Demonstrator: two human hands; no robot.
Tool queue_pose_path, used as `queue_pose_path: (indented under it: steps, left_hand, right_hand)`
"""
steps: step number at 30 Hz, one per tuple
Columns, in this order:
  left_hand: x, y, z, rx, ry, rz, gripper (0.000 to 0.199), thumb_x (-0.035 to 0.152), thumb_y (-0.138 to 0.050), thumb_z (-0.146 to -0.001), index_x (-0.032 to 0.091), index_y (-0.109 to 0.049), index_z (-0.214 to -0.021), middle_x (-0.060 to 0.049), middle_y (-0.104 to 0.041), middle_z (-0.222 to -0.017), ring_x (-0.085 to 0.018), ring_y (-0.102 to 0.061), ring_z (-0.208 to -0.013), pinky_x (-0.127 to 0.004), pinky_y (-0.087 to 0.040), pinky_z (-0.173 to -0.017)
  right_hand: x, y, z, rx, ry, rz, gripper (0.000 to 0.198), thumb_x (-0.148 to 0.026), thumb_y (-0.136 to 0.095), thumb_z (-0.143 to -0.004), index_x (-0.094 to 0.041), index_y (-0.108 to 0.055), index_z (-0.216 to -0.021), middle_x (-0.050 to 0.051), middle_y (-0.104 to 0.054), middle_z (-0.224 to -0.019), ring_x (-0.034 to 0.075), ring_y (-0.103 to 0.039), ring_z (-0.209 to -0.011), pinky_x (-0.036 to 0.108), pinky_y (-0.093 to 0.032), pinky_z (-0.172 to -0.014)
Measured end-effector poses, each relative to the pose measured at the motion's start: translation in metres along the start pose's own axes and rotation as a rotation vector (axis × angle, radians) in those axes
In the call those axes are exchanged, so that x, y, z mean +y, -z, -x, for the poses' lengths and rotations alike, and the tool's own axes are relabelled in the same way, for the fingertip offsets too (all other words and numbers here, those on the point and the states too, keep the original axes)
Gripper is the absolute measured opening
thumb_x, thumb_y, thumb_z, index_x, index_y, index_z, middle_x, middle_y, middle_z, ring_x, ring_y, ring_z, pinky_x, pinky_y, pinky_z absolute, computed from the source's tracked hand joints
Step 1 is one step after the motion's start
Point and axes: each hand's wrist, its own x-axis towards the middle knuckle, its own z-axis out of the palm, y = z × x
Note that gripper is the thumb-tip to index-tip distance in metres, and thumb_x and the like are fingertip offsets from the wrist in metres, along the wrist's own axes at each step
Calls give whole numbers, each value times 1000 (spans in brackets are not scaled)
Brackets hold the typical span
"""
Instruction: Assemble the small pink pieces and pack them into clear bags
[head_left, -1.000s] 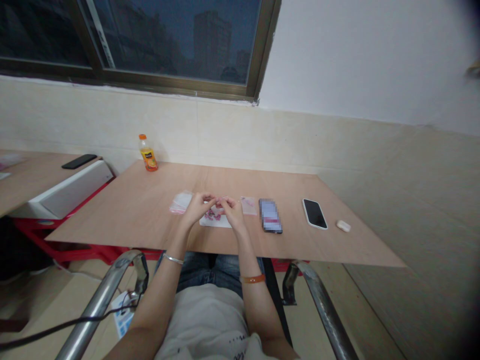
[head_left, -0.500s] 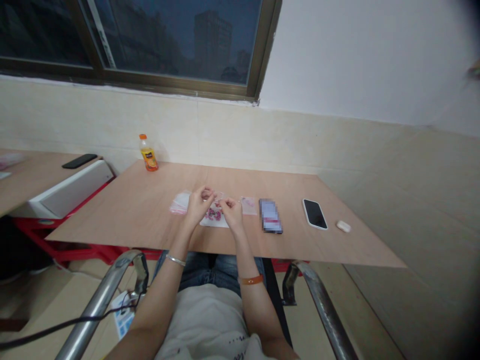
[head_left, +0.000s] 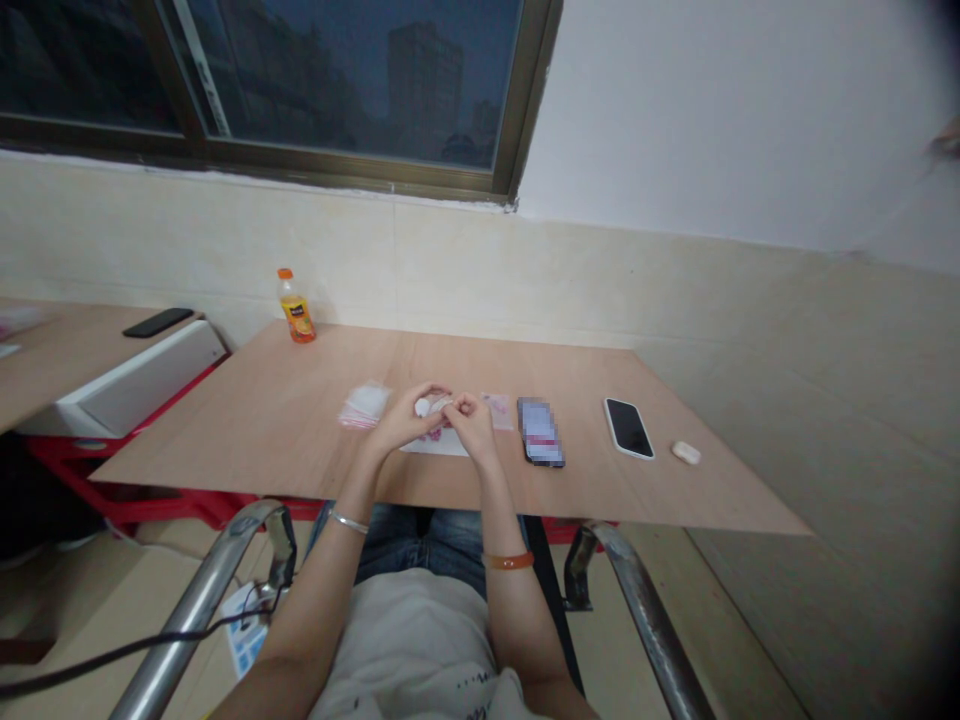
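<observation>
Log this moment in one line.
Hands: left hand, right hand close together, grip unclear; Near: small pink pieces on flat white sheet, clear plastic bags; Rest: orange-capped plastic bottle

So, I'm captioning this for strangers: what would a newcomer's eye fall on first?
Likely the orange-capped bottle, upright at the far left corner of the table. Then the left hand and right hand, close together above a white sheet with pink pieces. To their right lies a phone.
</observation>
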Motion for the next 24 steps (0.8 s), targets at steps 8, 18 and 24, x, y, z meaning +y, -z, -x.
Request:
queue_pose_path:
  steps: [8,18,24]
  left_hand:
    - [-2,-3,2,-33,44,-24,63,30,-79,-50,18,-59,-109,-9,-62,-109,-24,-57,-100,-36,-44,-91]
    - [-13,-3,1,21,34,-133,55,26,-77,-53,21,-62,-107,-9,-63,-109,-26,-58,-102,-35,-44,-90]
    - [-14,-3,2,-42,-21,-270,60,36,-76,-57,21,-58,-113,-9,-61,-115,-25,-56,-105,-37,-41,-93]
  right_hand:
    - [-7,10,-2,4,-14,-71,20,-27,-61,-64,-21,-43,-59,-6,-48,-49,10,-48,-47,22,-37,-49]
    - [-5,15,2,-168,11,13,12,-19,-52,-66,-18,-64,-62,1,-65,-67,15,-57,-64,25,-44,-60]
    - [-4,17,1,-145,13,121,22,-16,-55,-65,-16,-69,-82,4,-69,-79,14,-57,-63,25,-44,-58]
